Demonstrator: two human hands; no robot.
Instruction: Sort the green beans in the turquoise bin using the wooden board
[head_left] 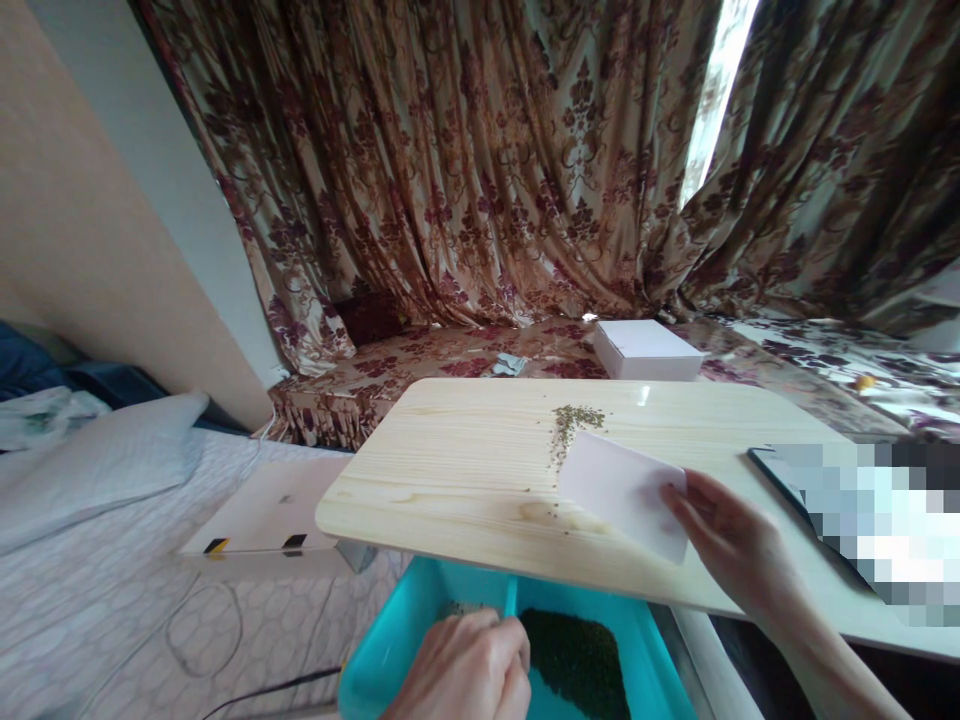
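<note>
My right hand grips a white sheet of card by its right edge, fingers closed on it, over the wooden tabletop. The card's left edge lies beside a scattered heap of small greenish-brown grains; a few loose bits lie nearer the front. Below the table's front edge, my left hand is closed over a turquoise divided tray. Whatever its fingers hold, if anything, is hidden. Dark green granular matter fills much of the tray's right compartment. Some pale bits show in the left compartment behind my hand.
A dark-edged flat device, partly blurred out, lies on the table's right side. Behind the table stands a white box. At left, a flat white box rests on the bed, with cables nearby. Patterned curtains hang behind.
</note>
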